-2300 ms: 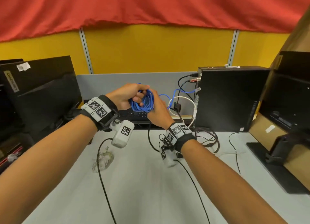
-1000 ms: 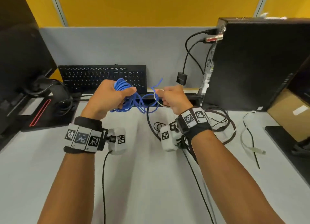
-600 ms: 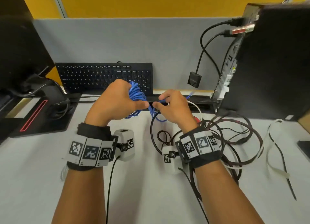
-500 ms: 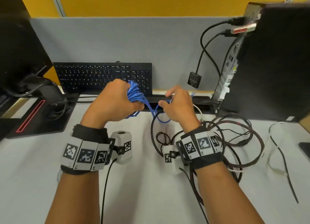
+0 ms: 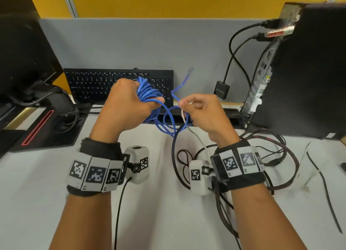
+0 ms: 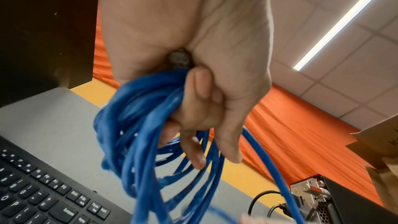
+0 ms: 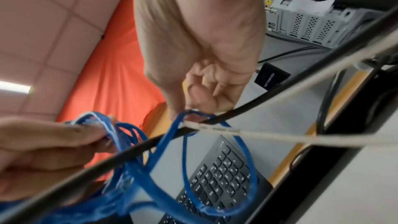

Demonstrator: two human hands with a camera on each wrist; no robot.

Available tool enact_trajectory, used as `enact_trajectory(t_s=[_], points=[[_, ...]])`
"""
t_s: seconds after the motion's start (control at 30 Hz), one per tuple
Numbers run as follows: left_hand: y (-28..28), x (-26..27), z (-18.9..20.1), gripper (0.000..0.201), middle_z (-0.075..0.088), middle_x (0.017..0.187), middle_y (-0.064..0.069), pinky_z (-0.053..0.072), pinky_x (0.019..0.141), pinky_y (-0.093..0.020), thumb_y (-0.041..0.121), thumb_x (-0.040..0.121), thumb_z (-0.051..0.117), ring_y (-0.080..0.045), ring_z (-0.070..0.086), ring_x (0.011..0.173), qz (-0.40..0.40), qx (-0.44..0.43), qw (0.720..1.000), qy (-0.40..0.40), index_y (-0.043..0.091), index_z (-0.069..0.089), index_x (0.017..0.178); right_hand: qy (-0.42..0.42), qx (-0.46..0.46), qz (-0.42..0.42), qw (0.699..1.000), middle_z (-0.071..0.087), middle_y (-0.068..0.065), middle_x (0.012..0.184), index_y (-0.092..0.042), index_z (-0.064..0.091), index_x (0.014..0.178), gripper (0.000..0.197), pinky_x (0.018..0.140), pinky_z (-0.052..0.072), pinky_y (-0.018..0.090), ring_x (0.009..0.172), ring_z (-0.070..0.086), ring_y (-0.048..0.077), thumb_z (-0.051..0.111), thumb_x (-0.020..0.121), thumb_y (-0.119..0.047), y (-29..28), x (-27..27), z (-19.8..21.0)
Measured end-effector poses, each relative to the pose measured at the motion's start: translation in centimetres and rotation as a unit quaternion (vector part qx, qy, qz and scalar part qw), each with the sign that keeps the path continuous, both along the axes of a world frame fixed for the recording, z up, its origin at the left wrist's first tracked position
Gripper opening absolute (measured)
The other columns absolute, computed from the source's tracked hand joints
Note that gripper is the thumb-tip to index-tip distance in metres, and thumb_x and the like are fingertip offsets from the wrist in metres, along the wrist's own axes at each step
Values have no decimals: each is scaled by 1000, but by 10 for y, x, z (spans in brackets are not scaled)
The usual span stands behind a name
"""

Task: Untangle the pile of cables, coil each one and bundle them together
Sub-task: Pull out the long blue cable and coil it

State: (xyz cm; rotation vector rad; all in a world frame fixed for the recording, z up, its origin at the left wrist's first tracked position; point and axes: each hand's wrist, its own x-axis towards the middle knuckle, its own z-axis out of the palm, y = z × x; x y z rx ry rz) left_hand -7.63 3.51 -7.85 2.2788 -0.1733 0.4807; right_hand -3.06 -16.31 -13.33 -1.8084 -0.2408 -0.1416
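Note:
My left hand (image 5: pixel 155 100) grips a bunched coil of blue cable (image 5: pixel 148 92) in its fist above the desk's back edge. In the left wrist view the fingers (image 6: pixel 193 125) curl round the blue loops (image 6: pixel 140 134). A slack blue loop (image 5: pixel 168 122) runs across to my right hand (image 5: pixel 180 104), whose thumb and forefinger pinch the cable's loose tail. The tail's end (image 5: pixel 185 79) sticks up past that hand. A white cable (image 5: pixel 184 117) hangs from the same pinch. In the right wrist view it (image 7: pixel 215 128) crosses the blue loop (image 7: pixel 172 129) and a black cable (image 7: pixel 269 91).
A tangle of dark cables (image 5: pixel 280 156) lies on the grey desk (image 5: pixel 159 212) by my right wrist. A black keyboard (image 5: pixel 97 83) leans against the partition. A black computer tower (image 5: pixel 309 72) stands at the right, a monitor base (image 5: pixel 46 122) at the left.
Both hands came down from chest height towards the desk. Over the last half second they drew apart, and the blue tail now stands up beyond my right hand.

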Motion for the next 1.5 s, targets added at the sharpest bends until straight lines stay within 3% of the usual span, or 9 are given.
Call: enact_trajectory(t_s=[0.17, 0.27, 0.63, 0.8, 0.9, 1.0, 1.2, 1.33, 1.5], points=[[-12, -3, 1, 38, 54, 52, 6, 34, 42, -14, 42, 72, 86, -3, 43, 42, -23, -18, 1000, 8, 7, 71, 73, -75, -15, 133, 988, 70, 4, 77, -13, 67, 92, 16, 64, 48, 22, 69, 60, 8, 58, 103, -21, 3, -12, 18], [-14, -2, 1, 49, 60, 60, -6, 40, 48, -27, 44, 69, 88, -11, 46, 49, -26, -14, 1000, 8, 1, 68, 74, -91, -20, 166, 982, 66, 13, 79, -5, 60, 96, 21, 72, 53, 45, 73, 59, 22, 50, 107, -18, 1, -17, 26], [-9, -9, 1, 33, 65, 57, 0, 52, 47, -30, 42, 66, 91, -17, 58, 49, -80, -61, 994, 46, 18, 69, 64, -137, -92, 119, 979, 69, 21, 83, -4, 53, 104, 23, 76, 54, 51, 76, 62, 38, 39, 110, -21, 13, -42, 53], [-17, -9, -2, 31, 58, 55, -6, 41, 44, -27, 20, 73, 86, -10, 42, 46, -68, -58, 995, -53, 7, 61, 62, -136, -98, 100, 981, 65, 13, 85, -6, 53, 98, 28, 68, 58, 35, 78, 65, 23, 35, 110, -23, 11, -42, 52], [-31, -10, -6, 33, 62, 61, -16, 50, 51, -43, 25, 80, 80, -33, 56, 54, -69, -77, 991, -90, -1, 64, 68, -111, -67, 89, 987, 66, 12, 86, -4, 57, 96, 30, 65, 57, 22, 75, 68, 13, 34, 108, -18, 8, -39, 51], [-40, -7, -6, 41, 63, 67, -23, 51, 55, -51, 32, 81, 77, -43, 58, 61, -69, -115, 986, -95, -6, 65, 72, -85, -30, 83, 993, 66, 21, 91, -15, 58, 81, 32, 82, 61, 49, 83, 70, 28, 36, 104, -20, 4, -37, 52], [-24, 4, -7, 25, 57, 54, -6, 46, 45, -34, 7, 80, 72, -19, 48, 47, 12, -138, 985, -104, 6, 57, 60, -123, 2, 19, 992, 65, -7, 66, -16, 64, 83, 35, 68, 65, 38, 60, 68, 10, 49, 107, -36, -8, -30, 50], [-15, 4, -6, 29, 52, 47, 10, 37, 42, -18, 20, 87, 77, -4, 43, 42, 3, -193, 979, -71, 16, 65, 61, -120, -29, 9, 992, 76, -2, 88, -29, 77, 89, 18, 78, 63, 42, 62, 67, 10, 64, 100, -23, -16, -22, 44], [-9, -1, -1, 19, 54, 48, 10, 37, 41, -15, 15, 88, 76, -4, 44, 39, -26, -304, 952, -26, 14, 71, 70, -76, -35, 37, 996, 76, 7, 92, -7, 75, 101, 14, 80, 64, 41, 78, 76, 21, 62, 100, -6, -11, -20, 35]])
